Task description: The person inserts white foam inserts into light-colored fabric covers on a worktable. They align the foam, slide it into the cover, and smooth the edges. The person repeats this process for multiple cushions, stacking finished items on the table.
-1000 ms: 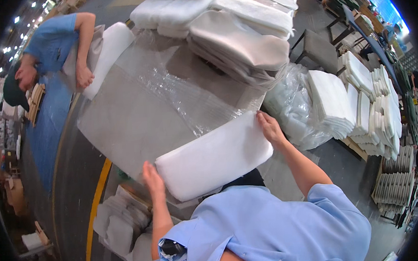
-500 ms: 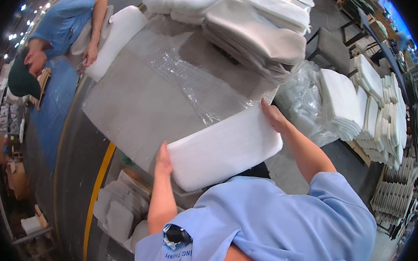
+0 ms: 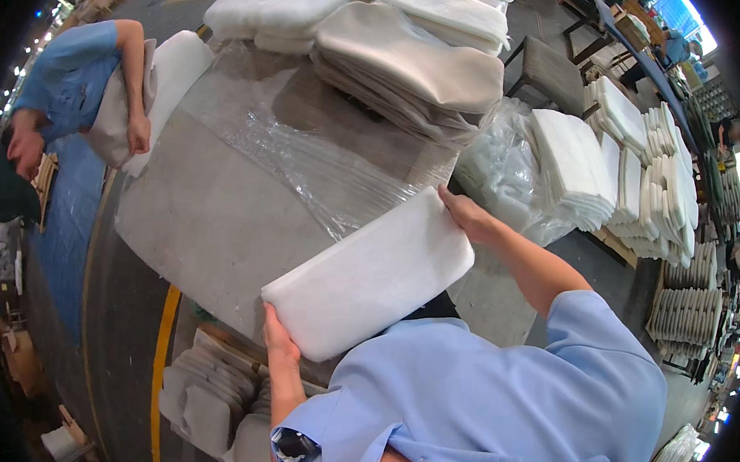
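Note:
A white cushion pad point(image 3: 373, 273), long with rounded front corners, is held between my two hands just in front of my body. My left hand point(image 3: 281, 336) grips its left end, fingers mostly hidden by the pad. At the opposite end my right hand point(image 3: 467, 215) grips the far right corner. The pad slants, its right end farther from me. Beneath and beyond it lies the grey table point(image 3: 189, 187), partly covered by clear plastic film point(image 3: 291, 181).
Grey covers point(image 3: 410, 59) and white pads point(image 3: 280, 8) are stacked at the table's far side. White pads point(image 3: 573, 163) stand at right beside bagged plastic point(image 3: 501, 159). A co-worker point(image 3: 73, 80) at far left handles a white pad point(image 3: 176, 78) and grey cover point(image 3: 111, 120). Grey cushions point(image 3: 206, 385) sit lower left.
The whole view has shifted, moving the scene leftward. The pad slants more steeply, still in both hands. The co-worker's arm and grey cover have moved over the other white pad.

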A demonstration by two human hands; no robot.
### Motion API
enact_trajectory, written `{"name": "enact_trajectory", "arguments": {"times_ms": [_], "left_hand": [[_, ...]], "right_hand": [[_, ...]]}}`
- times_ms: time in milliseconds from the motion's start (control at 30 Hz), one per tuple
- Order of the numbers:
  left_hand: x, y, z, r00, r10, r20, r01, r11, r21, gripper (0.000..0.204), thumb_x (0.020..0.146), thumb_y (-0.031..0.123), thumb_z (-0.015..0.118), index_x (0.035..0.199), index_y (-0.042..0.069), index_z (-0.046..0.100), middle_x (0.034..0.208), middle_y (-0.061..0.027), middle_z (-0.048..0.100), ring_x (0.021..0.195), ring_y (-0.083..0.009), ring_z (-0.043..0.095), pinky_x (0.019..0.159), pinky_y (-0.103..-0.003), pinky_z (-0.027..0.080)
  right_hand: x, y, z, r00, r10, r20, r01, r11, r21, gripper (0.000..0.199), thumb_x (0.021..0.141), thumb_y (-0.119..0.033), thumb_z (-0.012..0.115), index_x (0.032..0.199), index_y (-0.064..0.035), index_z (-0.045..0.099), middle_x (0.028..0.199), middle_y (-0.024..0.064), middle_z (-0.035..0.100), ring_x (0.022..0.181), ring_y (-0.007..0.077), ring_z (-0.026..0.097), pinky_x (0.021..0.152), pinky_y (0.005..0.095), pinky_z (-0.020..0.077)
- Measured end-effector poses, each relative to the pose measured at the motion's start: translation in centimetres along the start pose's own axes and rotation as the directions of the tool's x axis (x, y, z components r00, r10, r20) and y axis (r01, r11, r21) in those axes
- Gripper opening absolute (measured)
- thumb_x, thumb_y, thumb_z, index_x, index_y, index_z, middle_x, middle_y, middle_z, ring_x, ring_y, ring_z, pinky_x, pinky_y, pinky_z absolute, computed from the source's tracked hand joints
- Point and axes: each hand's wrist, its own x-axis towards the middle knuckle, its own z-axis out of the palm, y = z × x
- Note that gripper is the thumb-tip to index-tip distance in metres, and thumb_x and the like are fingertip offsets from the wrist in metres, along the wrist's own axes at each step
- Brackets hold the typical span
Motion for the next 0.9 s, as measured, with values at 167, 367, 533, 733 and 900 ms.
{"name": "enact_trajectory", "arguments": {"times_ms": [167,367,533,733,900], "left_hand": [[1.3,1.2,-1.0,0.993,-0.076,0.089,0.079,0.997,-0.021,0.077,0.114,0.061,0.030,0.153,-0.001,0.052,0.150,-0.0197,0.059,0.137,-0.0317,0.058,0.116,-0.048,0.045],[-3.9,3.7,-6.5,0.987,-0.148,-0.061,0.159,0.945,0.285,0.089,0.112,0.067,0.025,0.161,-0.005,0.040,0.162,-0.0274,0.046,0.148,-0.0418,0.047,0.122,-0.054,0.036],[-3.4,-0.5,-4.5,0.990,-0.119,0.078,0.109,0.987,0.118,0.092,0.111,0.069,0.029,0.160,-0.009,0.038,0.163,-0.0267,0.046,0.149,-0.0385,0.047,0.123,-0.051,0.036],[-2.0,-0.9,-4.7,0.978,-0.200,0.064,0.200,0.980,0.013,0.090,0.111,0.069,0.030,0.157,-0.007,0.044,0.156,-0.0238,0.053,0.138,-0.0336,0.055,0.118,-0.048,0.041],[-2.9,2.0,-5.2,0.982,0.122,-0.143,-0.094,0.977,0.190,0.084,0.113,0.063,0.029,0.157,-0.008,0.044,0.164,-0.0265,0.044,0.149,-0.0379,0.047,0.124,-0.053,0.034]], "right_hand": [[2.7,1.9,-1.9,0.992,0.014,0.127,-0.035,0.986,0.165,0.094,0.109,-0.073,0.032,0.151,0.0077,0.053,0.155,0.0252,0.055,0.144,0.0374,0.052,0.123,0.0475,0.0354],[-1.6,-0.2,-6.8,0.995,0.070,0.066,-0.071,0.997,0.017,0.104,0.105,-0.081,0.026,0.151,0.0077,0.053,0.150,0.0250,0.060,0.141,0.0362,0.055,0.123,0.0505,0.0343],[-0.9,2.1,-1.4,0.993,0.108,0.043,-0.109,0.993,0.041,0.089,0.107,-0.074,0.039,0.143,0.0036,0.062,0.143,0.0202,0.065,0.131,0.0307,0.063,0.112,0.0454,0.0485],[0.7,3.2,-0.9,0.999,0.041,0.017,-0.044,0.980,0.195,0.086,0.107,-0.074,0.040,0.135,0.0027,0.067,0.127,0.0171,0.070,0.113,0.0293,0.067,0.103,0.0419,0.0514],[1.0,-1.3,-4.6,0.980,-0.168,-0.107,0.155,0.981,-0.118,0.093,0.106,-0.078,0.035,0.142,0.0040,0.061,0.133,0.0181,0.071,0.122,0.0274,0.065,0.098,0.0403,0.0479]]}}
